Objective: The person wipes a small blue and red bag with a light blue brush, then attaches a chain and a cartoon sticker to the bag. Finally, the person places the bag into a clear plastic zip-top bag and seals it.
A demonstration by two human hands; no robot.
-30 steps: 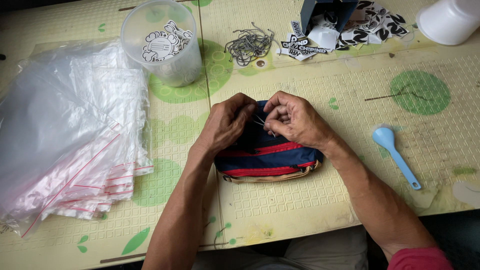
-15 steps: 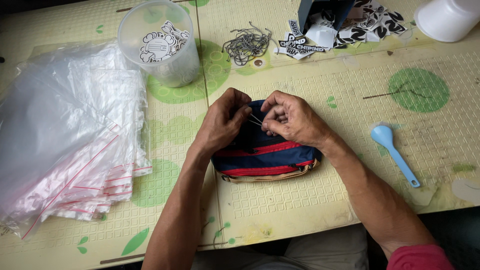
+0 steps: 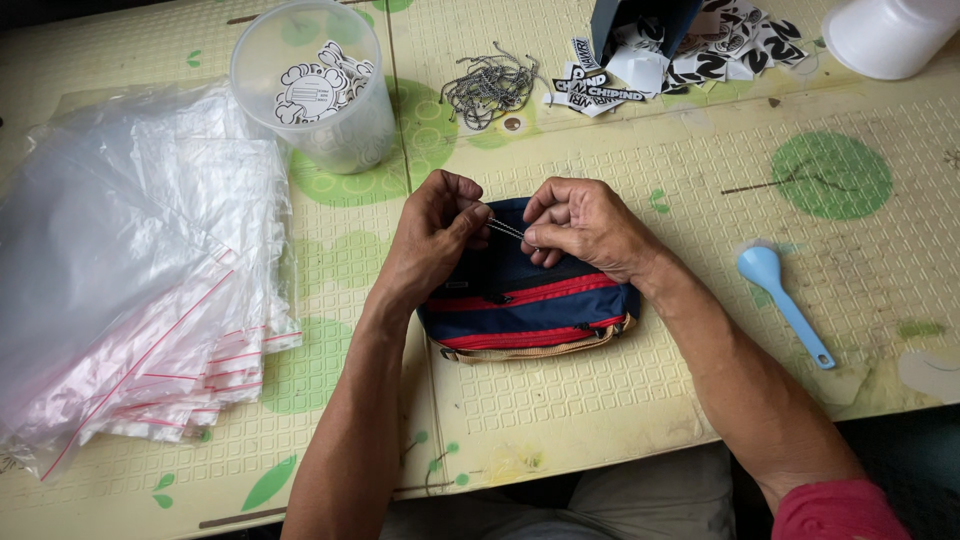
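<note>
A small navy pouch [image 3: 530, 310] with red stripes and a tan strap lies on the patterned mat in front of me. Both hands rest over its top edge. My left hand [image 3: 432, 235] pinches one end of a thin metal ball chain [image 3: 507, 230], and my right hand [image 3: 580, 225] pinches the other end. The chain is stretched taut in the short gap between my fingertips, just above the pouch.
A stack of clear zip bags [image 3: 130, 270] lies at the left. A clear plastic tub [image 3: 315, 85] holds printed tags. A pile of ball chains [image 3: 488, 88], loose black-and-white stickers [image 3: 690, 55], a white cup [image 3: 885, 35] and a blue spoon [image 3: 780, 300] lie around.
My hands have drawn slightly apart above the pouch, so the chain now shows stretched between the fingertips. The pouch has stayed in place.
</note>
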